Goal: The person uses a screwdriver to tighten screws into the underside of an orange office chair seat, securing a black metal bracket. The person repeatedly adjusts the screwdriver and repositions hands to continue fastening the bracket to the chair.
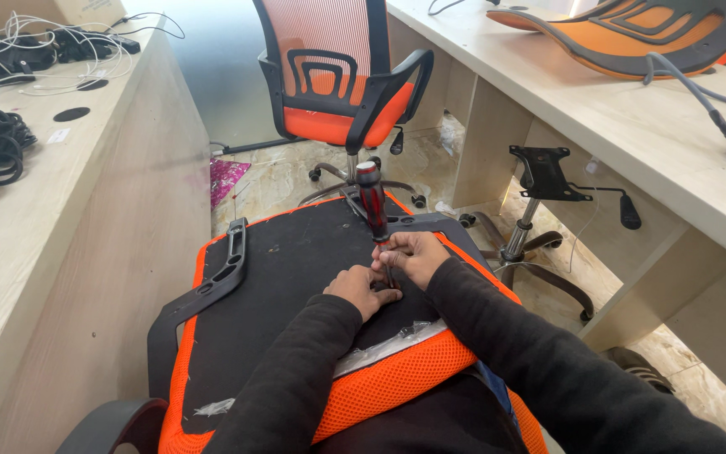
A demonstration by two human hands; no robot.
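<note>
An upturned orange chair seat [279, 269] with a black underside lies across my lap. A black armrest bracket [212, 282] runs along its left side. A red and black screwdriver [371, 202] stands upright on the underside, tip down. My right hand [413, 252] grips its shaft just below the handle. My left hand [361, 290] rests on the black fabric at the tip, fingers pinched around the shaft's lower end. Whatever is under the tip is hidden by my fingers.
An assembled orange mesh office chair [338, 84] stands ahead. A bare chair base [539, 227] with a black mounting plate is under the right desk [632, 134], which carries an orange chair back [632, 38]. The left desk [52, 193] holds tangled cables [10, 50].
</note>
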